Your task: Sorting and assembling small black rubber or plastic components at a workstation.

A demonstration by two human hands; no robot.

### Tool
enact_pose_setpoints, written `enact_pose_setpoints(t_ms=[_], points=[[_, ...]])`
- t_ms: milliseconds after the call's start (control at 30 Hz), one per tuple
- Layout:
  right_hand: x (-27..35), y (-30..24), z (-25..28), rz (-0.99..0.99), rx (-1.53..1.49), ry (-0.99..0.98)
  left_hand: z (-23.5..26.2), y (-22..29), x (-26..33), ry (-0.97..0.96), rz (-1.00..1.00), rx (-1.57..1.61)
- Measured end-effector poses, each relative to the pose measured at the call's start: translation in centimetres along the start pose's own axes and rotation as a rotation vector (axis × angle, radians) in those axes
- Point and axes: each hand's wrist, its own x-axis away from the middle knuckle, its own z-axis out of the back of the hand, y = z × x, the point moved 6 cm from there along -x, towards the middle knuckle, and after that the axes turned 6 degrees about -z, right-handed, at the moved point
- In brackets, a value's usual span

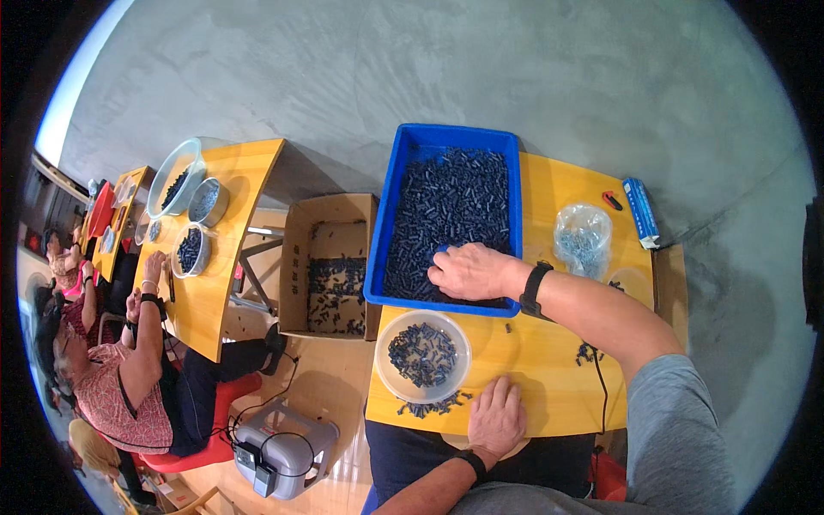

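Note:
A blue plastic tray [513, 197] on the yellow table holds a thick layer of small dark tube-shaped pieces [446, 206]. My right hand [470, 270] is down in its near part, fingers curled and closed among the pieces. What lies between those fingers is hidden; a bit of blue shows beside the knuckles. At the table's near edge my left hand [498, 416] lies flat, holding nothing. To its upper left stands a round clear bowl [464, 348] part full of the same pieces. Several loose ones [433, 404] are scattered along the bowl's near side.
On the right of the table are a clear bag [584, 240] of small pale parts, a blue box [639, 213] and a red-black item [612, 200]. A cardboard box [330, 206] with more pieces stands left. Another person [120, 386] works at the left table [227, 215].

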Motion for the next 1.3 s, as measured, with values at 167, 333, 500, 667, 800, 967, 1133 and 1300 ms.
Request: enact_pose_setpoints(t_ms=[167, 333, 500, 667, 800, 967, 1133, 1300], points=[[0.1, 0.9, -0.3, -0.134, -0.013, -0.019, -0.3, -0.1, 0.0, -0.021, 0.013, 0.008], [0.8, 3.2, -0.3, -0.317, -0.213, 0.03, -0.3, -0.1, -0.2, 0.01, 0.015, 0.023], [0.6, 3.5, 0.0, -0.368, -0.242, 0.014, -0.2, 0.0, -0.3, 0.018, 0.005, 0.02], [0.2, 3.8, 0.3, -0.418, -0.292, 0.005, 0.2, -0.1, -0.1, 0.02, -0.018, 0.118], [0.0, 4.5, 0.7, -0.49, -0.46, 0.031, 1.9, 0.1, -1.5, 0.092, 0.007, 0.179], [-0.3, 4.9, 0.0, -0.525, -0.559, 0.018, 2.3, -0.6, -4.8, 0.108, 0.073, 0.101], [-0.1, 6.1, 1.0, -0.681, -0.896, 0.128, 2.2, -1.6, -7.2, 0.114, 0.179, -0.009], [1.6, 6.1, 1.2, -0.983, -1.404, 0.022, 1.8, -2.8, -8.4, 0.115, 0.208, -0.042]])
